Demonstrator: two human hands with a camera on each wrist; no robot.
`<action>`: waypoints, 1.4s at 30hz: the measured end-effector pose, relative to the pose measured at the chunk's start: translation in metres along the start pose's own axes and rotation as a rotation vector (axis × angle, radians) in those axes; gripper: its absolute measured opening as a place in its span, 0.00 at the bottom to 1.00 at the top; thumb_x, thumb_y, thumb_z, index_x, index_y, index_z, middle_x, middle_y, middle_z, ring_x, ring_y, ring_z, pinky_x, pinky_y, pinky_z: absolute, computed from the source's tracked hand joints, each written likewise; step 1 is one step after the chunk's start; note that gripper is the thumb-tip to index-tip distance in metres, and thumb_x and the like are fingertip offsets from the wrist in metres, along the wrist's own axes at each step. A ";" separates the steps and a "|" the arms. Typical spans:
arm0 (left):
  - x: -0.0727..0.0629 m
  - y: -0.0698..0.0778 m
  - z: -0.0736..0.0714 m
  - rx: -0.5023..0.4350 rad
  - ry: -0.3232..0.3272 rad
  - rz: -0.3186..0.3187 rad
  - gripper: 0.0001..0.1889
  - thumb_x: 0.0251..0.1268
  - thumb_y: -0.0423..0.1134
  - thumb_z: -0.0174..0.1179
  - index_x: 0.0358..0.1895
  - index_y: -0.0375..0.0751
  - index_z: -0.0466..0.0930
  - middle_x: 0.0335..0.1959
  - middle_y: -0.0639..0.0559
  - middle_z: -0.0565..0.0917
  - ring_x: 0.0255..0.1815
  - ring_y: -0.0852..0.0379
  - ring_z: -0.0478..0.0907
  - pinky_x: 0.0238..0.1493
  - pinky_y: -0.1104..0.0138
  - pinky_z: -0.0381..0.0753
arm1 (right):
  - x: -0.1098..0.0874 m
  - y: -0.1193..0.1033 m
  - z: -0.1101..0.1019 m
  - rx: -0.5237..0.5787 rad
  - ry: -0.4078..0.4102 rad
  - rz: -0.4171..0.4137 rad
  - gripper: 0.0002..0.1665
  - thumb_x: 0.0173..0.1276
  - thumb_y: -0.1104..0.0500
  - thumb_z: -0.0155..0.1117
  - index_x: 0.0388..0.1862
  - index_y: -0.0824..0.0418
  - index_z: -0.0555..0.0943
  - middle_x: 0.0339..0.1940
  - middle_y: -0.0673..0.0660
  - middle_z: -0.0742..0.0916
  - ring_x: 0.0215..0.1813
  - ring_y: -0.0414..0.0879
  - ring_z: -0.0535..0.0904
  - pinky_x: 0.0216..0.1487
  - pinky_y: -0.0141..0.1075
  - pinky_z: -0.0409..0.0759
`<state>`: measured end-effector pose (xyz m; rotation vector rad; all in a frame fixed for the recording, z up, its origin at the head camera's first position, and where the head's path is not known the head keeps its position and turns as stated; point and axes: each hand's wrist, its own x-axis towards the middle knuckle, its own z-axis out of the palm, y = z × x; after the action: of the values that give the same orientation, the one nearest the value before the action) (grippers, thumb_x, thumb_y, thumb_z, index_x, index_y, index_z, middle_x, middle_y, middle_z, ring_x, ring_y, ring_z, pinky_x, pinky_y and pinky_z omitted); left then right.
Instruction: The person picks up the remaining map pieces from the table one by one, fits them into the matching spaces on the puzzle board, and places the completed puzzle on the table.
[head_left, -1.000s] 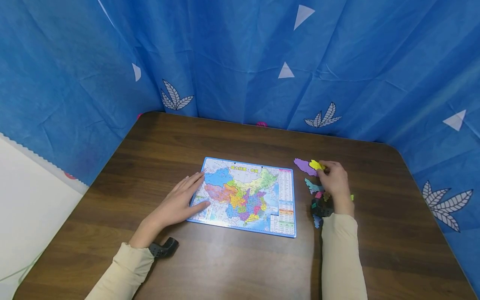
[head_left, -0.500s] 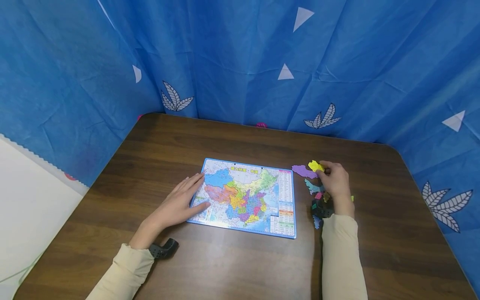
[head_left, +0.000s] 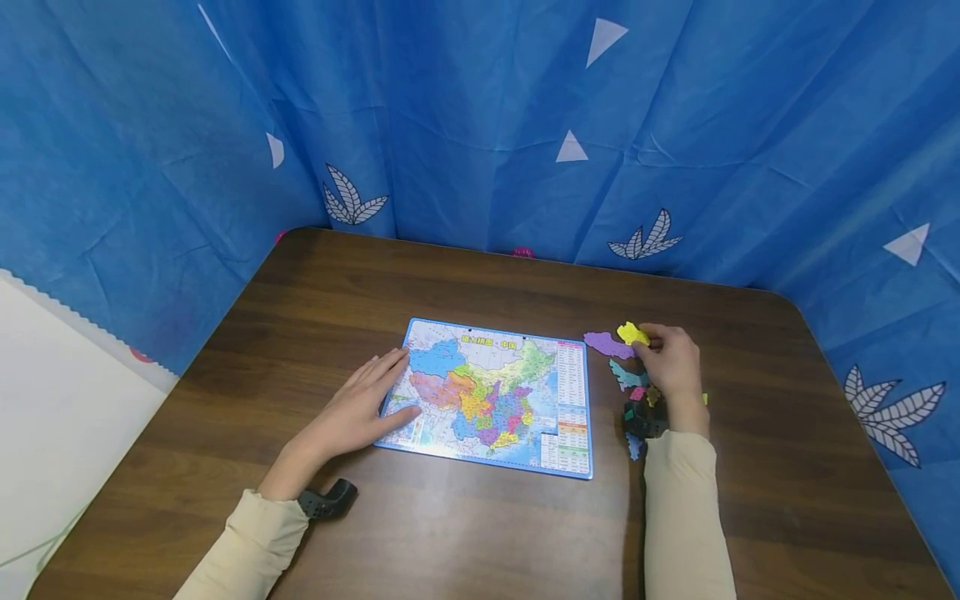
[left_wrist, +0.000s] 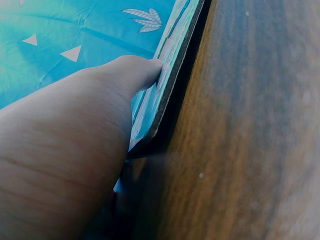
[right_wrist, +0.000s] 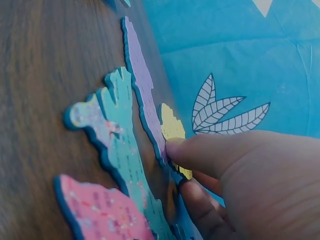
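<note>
My left hand [head_left: 363, 408] lies over the left edge of a map puzzle board [head_left: 491, 354], fingers straight and thumb spread. In the left wrist view, the thumb [left_wrist: 145, 71] lies on the board's edge. Off the board's right side, my right hand [head_left: 671, 365] pinches a yellow puzzle piece [head_left: 630, 332] between thumb and fingers. The right wrist view shows this yellow piece [right_wrist: 172, 121] tilted beside a long purple piece [right_wrist: 139, 75]. Nearer the camera are a teal piece [right_wrist: 122, 140] and a pink piece [right_wrist: 100, 210].
A blue piece [head_left: 634, 447] lies partly hidden by the right wrist camera [head_left: 643, 419]. A small brownish piece [head_left: 652, 394] sits by the wrist. The wooden table [head_left: 465, 533] ends at a blue curtain [head_left: 480, 125] behind.
The purple piece has turned a little and slid slightly toward the board, mostly in the first half second. The yellow piece shifted slightly left in the right hand. The left hand stayed in place.
</note>
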<state>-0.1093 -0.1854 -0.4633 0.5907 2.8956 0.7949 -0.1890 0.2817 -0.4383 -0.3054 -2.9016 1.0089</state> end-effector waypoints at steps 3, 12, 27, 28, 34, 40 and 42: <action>0.000 0.000 0.000 -0.004 -0.003 0.000 0.46 0.68 0.60 0.63 0.81 0.38 0.58 0.84 0.42 0.57 0.85 0.41 0.51 0.83 0.43 0.50 | -0.001 0.000 -0.001 -0.004 -0.003 0.016 0.27 0.78 0.59 0.62 0.72 0.66 0.75 0.67 0.71 0.79 0.59 0.65 0.79 0.64 0.56 0.81; 0.000 0.000 0.000 -0.006 0.000 0.003 0.46 0.68 0.61 0.63 0.81 0.38 0.58 0.84 0.42 0.57 0.85 0.41 0.51 0.82 0.43 0.50 | -0.001 -0.001 -0.003 -0.008 0.006 0.041 0.28 0.76 0.52 0.64 0.70 0.63 0.78 0.66 0.69 0.82 0.61 0.66 0.78 0.64 0.57 0.81; -0.001 -0.001 0.000 -0.001 0.012 0.008 0.46 0.69 0.61 0.63 0.81 0.37 0.58 0.83 0.41 0.57 0.84 0.40 0.52 0.82 0.42 0.50 | -0.005 -0.005 -0.010 0.020 0.040 0.002 0.29 0.76 0.49 0.64 0.69 0.63 0.79 0.67 0.68 0.82 0.63 0.66 0.78 0.64 0.59 0.80; -0.001 -0.001 0.000 -0.003 0.014 0.010 0.46 0.68 0.61 0.63 0.81 0.37 0.58 0.83 0.40 0.57 0.84 0.40 0.52 0.82 0.41 0.50 | -0.005 -0.005 -0.010 0.020 0.042 -0.003 0.29 0.76 0.48 0.64 0.69 0.63 0.79 0.67 0.68 0.82 0.63 0.67 0.78 0.65 0.59 0.80; -0.001 -0.002 0.002 0.007 0.017 0.023 0.46 0.70 0.61 0.62 0.81 0.36 0.58 0.83 0.40 0.57 0.84 0.41 0.52 0.82 0.41 0.50 | -0.006 -0.011 -0.012 0.023 0.046 -0.042 0.29 0.76 0.47 0.64 0.68 0.64 0.80 0.64 0.68 0.84 0.61 0.66 0.80 0.63 0.59 0.81; -0.001 -0.001 0.002 -0.003 0.027 0.028 0.46 0.69 0.60 0.62 0.81 0.35 0.58 0.83 0.39 0.58 0.84 0.40 0.52 0.81 0.40 0.51 | -0.008 -0.019 -0.014 0.014 0.033 -0.080 0.30 0.75 0.46 0.65 0.67 0.64 0.80 0.63 0.68 0.85 0.59 0.64 0.80 0.59 0.57 0.84; -0.001 -0.001 0.002 -0.003 0.025 0.029 0.46 0.69 0.60 0.62 0.81 0.35 0.58 0.83 0.39 0.58 0.84 0.40 0.52 0.82 0.41 0.51 | -0.009 -0.022 -0.015 0.014 0.026 -0.086 0.30 0.75 0.46 0.66 0.67 0.64 0.80 0.63 0.68 0.84 0.60 0.65 0.80 0.58 0.57 0.84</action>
<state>-0.1082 -0.1859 -0.4659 0.6283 2.9142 0.8160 -0.1826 0.2724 -0.4129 -0.1896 -2.8558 1.0034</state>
